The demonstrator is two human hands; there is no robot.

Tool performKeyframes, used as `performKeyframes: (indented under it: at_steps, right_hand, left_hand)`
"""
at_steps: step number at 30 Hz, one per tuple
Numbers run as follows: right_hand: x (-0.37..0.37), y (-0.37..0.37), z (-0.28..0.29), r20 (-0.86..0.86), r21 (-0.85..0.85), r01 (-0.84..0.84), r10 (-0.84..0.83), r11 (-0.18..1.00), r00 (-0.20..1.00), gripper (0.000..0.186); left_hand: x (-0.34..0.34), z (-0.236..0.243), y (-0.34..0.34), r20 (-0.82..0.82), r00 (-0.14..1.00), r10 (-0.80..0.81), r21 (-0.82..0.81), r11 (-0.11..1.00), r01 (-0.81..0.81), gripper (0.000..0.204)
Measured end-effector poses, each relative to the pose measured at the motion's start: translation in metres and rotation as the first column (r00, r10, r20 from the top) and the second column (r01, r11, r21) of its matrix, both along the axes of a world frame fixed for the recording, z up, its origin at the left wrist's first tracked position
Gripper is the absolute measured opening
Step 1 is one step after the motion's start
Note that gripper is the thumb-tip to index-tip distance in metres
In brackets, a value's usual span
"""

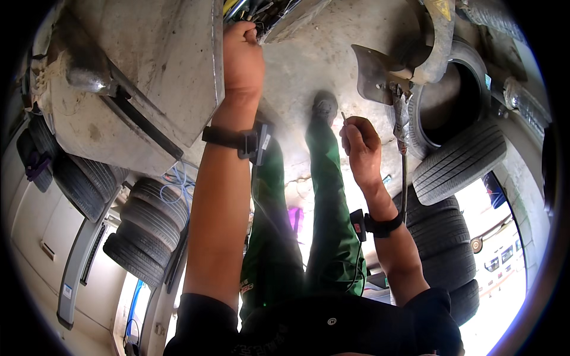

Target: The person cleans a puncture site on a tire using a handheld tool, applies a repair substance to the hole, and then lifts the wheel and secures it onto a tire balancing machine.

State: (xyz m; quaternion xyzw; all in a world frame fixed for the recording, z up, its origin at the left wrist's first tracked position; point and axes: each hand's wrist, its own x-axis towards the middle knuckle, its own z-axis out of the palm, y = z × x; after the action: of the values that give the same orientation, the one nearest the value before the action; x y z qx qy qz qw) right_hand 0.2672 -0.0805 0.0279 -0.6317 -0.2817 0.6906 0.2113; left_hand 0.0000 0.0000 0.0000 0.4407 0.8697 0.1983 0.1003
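At the top of the view, my left hand (pixel 242 56) reaches to a tray of tools (pixel 267 15) with dark and metal pieces in it. Its fingers are curled in, and what they grip, if anything, is hidden. Lower and to the right, my right hand (pixel 363 145) is closed in a pinch, away from any surface. A short, thin metal rod (pixel 344 118) sticks up from between its thumb and fingers; its exact kind is too small to tell.
A large worn grey metal panel (pixel 160 53) stands beside my left arm. Stacked tyres (pixel 145 231) are at the left, with a tyre (pixel 460 163) and more stacks at the right. A machine arm with a curved metal plate (pixel 377 74) overhangs the concrete floor (pixel 314 53).
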Motion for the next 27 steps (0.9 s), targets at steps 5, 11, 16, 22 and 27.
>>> performKeyframes:
  at_steps: [5,11,16,22,27]
  right_hand:
    - [0.000,-0.006,0.012,0.046,-0.059,-0.002,0.005,0.998,0.999,0.015]
    - [0.002,-0.003,0.004,0.044,-0.031,-0.009,0.010,0.999,0.999,0.014]
    - [0.005,-0.002,0.001,0.035,-0.035,-0.020,0.021,0.999,0.999,0.013]
    - [0.015,-0.001,0.001,0.055,-0.001,-0.029,0.029,1.000,0.998,0.013]
    - [0.023,0.002,0.003,0.065,0.023,-0.063,0.062,0.998,0.996,0.013]
  left_hand:
    - [-0.007,-0.004,-0.007,-0.200,0.962,-0.187,-0.051,0.982,0.181,0.011]
    - [-0.013,-0.003,0.007,-0.253,0.942,-0.221,-0.216,0.962,0.167,0.011]
    - [-0.011,-0.001,0.012,-0.186,0.969,-0.165,-0.164,0.977,0.135,0.011]
    - [-0.007,-0.005,0.013,-0.122,0.987,-0.106,-0.101,0.990,0.094,0.012]
    - [-0.003,-0.009,0.008,-0.118,0.990,-0.074,0.022,0.997,0.077,0.010]
